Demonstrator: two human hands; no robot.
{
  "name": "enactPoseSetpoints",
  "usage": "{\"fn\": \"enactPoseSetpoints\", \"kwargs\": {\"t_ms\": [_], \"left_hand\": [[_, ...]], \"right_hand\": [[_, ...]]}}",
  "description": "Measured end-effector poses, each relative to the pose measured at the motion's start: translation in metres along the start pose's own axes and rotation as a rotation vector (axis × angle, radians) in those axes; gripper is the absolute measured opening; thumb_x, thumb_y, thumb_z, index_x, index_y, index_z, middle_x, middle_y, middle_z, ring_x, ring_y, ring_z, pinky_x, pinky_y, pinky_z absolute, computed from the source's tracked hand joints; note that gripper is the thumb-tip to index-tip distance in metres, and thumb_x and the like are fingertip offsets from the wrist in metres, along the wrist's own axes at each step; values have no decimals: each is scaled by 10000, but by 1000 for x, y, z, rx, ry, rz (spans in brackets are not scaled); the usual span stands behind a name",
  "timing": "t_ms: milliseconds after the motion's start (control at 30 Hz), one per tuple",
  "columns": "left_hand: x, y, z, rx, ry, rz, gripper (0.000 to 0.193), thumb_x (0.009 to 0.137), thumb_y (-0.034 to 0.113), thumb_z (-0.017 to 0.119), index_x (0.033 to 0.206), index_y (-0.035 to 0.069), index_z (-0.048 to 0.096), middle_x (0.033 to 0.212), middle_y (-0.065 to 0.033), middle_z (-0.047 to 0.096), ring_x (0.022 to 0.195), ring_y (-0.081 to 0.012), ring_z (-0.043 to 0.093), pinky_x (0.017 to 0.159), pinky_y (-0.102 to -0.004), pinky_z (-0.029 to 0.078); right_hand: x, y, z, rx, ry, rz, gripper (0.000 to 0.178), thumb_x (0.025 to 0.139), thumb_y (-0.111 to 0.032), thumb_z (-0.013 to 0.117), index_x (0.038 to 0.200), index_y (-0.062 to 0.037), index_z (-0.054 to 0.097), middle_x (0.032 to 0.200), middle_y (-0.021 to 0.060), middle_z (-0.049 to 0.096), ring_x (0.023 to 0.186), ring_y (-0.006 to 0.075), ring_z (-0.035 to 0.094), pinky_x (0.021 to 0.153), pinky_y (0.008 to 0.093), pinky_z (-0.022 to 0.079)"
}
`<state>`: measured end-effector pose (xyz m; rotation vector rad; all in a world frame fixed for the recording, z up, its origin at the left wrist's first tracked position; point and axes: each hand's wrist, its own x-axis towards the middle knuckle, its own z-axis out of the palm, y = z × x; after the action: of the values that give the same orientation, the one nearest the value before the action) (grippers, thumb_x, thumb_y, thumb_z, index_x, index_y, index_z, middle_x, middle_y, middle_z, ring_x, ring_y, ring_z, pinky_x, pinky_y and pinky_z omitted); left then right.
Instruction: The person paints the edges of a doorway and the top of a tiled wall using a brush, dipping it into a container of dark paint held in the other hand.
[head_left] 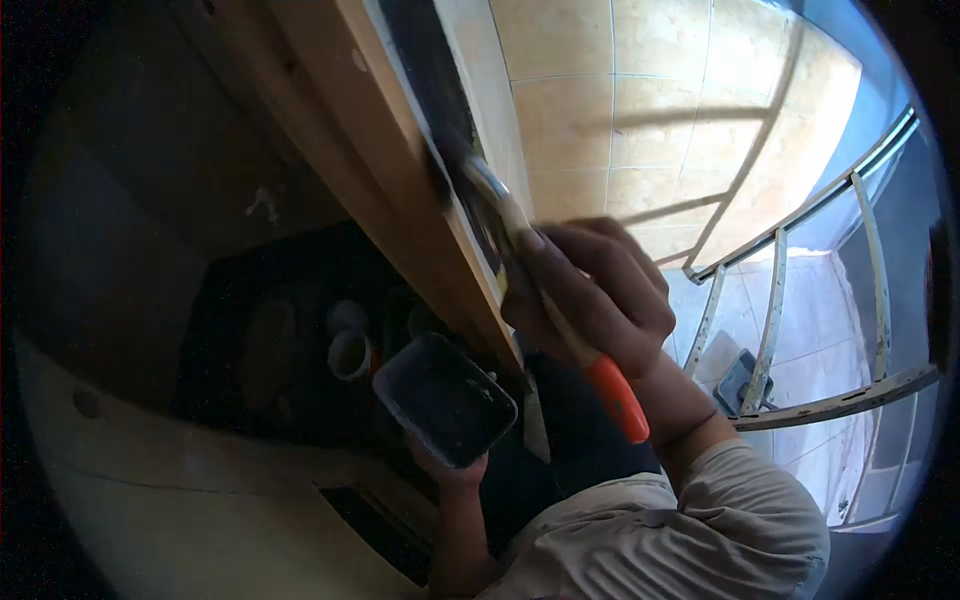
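Gripping a paintbrush [545, 290] by its wooden shaft, the right hand [590, 295] closes fully around it, orange handle end pointing toward the near right. The dark bristles press against the black-coated edge of a wooden beam [400, 170] running from far centre to near centre. Below and left, the left hand [452, 470] cradles a dark rectangular paint tray [445, 400] from underneath. A metal railing [800, 300] curves at right.

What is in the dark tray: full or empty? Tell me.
Cannot tell: the tray, held by the left hand, looks uniformly dark inside, showing no clear liquid level.
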<state>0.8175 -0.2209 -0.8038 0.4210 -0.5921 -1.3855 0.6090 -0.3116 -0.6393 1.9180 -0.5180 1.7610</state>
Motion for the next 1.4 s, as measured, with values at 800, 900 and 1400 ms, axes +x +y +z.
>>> {"fn": "enactPoseSetpoints", "kwargs": {"t_ms": [800, 900, 1400], "left_hand": [[8, 3, 27, 727, -17, 91, 734, 1043, 576, 431, 1619, 155, 259, 1577, -190, 422, 1391, -409, 493, 1191, -607, 362], [12, 5, 31, 1513, -180, 423, 715, 1010, 410, 578, 1574, 98, 269, 1571, -177, 399, 1417, -337, 445, 1216, -495, 333], [4, -6, 13, 1019, -2, 136, 724, 1028, 500, 530, 1596, 131, 275, 1558, -224, 425, 1383, -393, 490, 1173, -560, 385]], "right_hand": [[-36, -12, 2, 18, 60, 206, 283, 813, -34, 784, 1055, 84, 700, 899, 163, 684, 729, 271, 709, 587, 332, 584], [-22, 1, 12, 6, 183, 38, 297, 789, -60, 807, 1029, 79, 700, 904, 162, 685, 723, 269, 703, 587, 333, 583], [-81, 2, 18, 34, 96, 115, 341, 835, -65, 816, 1141, 27, 698, 1025, 192, 715, 847, 298, 749, 652, 320, 613]]}}
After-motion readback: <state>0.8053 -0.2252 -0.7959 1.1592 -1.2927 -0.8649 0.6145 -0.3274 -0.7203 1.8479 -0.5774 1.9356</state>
